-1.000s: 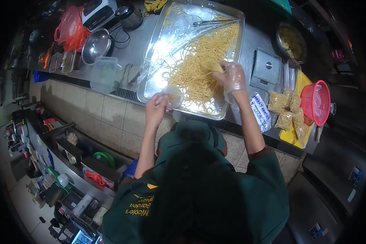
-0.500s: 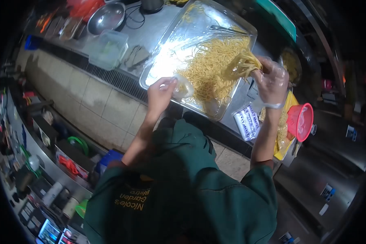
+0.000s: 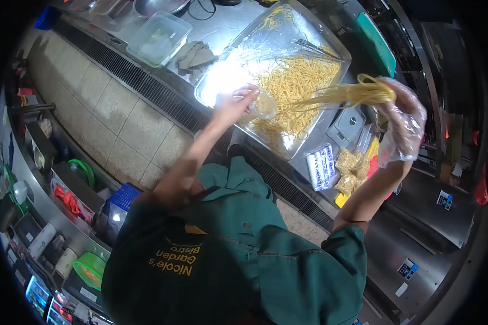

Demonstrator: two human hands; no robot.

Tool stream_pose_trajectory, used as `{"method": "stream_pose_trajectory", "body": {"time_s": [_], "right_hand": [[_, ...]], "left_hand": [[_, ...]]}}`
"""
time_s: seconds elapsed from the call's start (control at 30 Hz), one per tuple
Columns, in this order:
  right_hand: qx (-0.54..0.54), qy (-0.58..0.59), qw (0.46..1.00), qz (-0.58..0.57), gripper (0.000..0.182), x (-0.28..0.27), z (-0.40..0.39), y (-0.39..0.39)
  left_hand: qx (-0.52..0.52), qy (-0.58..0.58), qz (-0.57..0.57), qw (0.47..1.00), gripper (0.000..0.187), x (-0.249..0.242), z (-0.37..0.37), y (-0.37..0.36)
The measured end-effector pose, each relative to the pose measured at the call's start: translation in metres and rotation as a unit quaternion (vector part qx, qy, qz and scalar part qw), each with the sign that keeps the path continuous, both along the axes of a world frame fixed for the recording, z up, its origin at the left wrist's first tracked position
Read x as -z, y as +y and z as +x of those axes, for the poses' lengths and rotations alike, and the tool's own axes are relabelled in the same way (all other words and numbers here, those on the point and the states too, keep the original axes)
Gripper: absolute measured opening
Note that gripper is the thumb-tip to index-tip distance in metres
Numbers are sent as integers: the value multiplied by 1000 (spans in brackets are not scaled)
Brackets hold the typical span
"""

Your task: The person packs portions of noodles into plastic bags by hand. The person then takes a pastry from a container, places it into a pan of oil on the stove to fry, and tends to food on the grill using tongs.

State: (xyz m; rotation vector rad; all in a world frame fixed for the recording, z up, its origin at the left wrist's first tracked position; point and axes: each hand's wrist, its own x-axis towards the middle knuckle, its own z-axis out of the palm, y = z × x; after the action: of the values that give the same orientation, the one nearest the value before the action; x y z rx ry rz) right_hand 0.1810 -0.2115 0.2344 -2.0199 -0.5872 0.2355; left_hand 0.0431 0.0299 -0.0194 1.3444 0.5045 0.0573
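Observation:
My right hand [image 3: 404, 119], in a clear plastic glove, is closed on a clump of yellow noodles [image 3: 360, 95]. The clump is lifted to the right, its loose ends trailing over the noodle pile [image 3: 295, 78]. That pile lies in a large metal tray [image 3: 333, 32] partly lined with clear film. In the bare fingers of my left hand [image 3: 236, 105] is a small clear plastic bag [image 3: 264, 105], held over the tray's near-left side. Something yellowish shows through the bag; whether it is inside or behind cannot be made out. Metal tongs [image 3: 315, 47] rest at the tray's far right side.
Right of the tray are a grey scale-like device [image 3: 348, 127], a blue-and-white packet [image 3: 321, 167] and several bagged noodle portions [image 3: 352, 169]. A clear plastic container [image 3: 160, 38] and a grey cloth [image 3: 195, 56] sit to the left. Floor grating [image 3: 141, 81] runs along the counter.
My right hand has moved right and away from the pile, drawing out the noodle clump. My left hand has shifted slightly right and up with the bag. The view has turned a little.

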Motion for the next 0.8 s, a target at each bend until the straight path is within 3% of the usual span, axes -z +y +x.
{"method": "stream_pose_trajectory", "body": {"time_s": [0.03, 0.1, 0.2, 0.33, 0.5, 0.57, 0.8], "right_hand": [[27, -31, 998, 58, 42, 4, -3, 0], [10, -17, 999, 39, 39, -1, -11, 10], [-61, 17, 994, -92, 30, 15, 9, -1], [26, 36, 999, 14, 27, 3, -7, 16], [44, -28, 994, 98, 32, -24, -18, 34], [1, -21, 984, 177, 32, -34, -25, 42], [-57, -49, 973, 217, 35, -52, -16, 36]], "left_hand": [[-2, -1, -2, 1000, 26, 1, 0, 0], [-8, 12, -7, 1000, 25, 1, -1, -2], [-9, 7, -18, 1000, 26, 2, -1, 0], [-19, -2, -42, 999, 29, 3, -1, 1], [-19, -16, -47, 999, 31, 4, 1, -1], [-23, -11, -46, 999, 32, 5, 1, -1], [-49, -1, -69, 996, 33, 4, 3, -3]]}}
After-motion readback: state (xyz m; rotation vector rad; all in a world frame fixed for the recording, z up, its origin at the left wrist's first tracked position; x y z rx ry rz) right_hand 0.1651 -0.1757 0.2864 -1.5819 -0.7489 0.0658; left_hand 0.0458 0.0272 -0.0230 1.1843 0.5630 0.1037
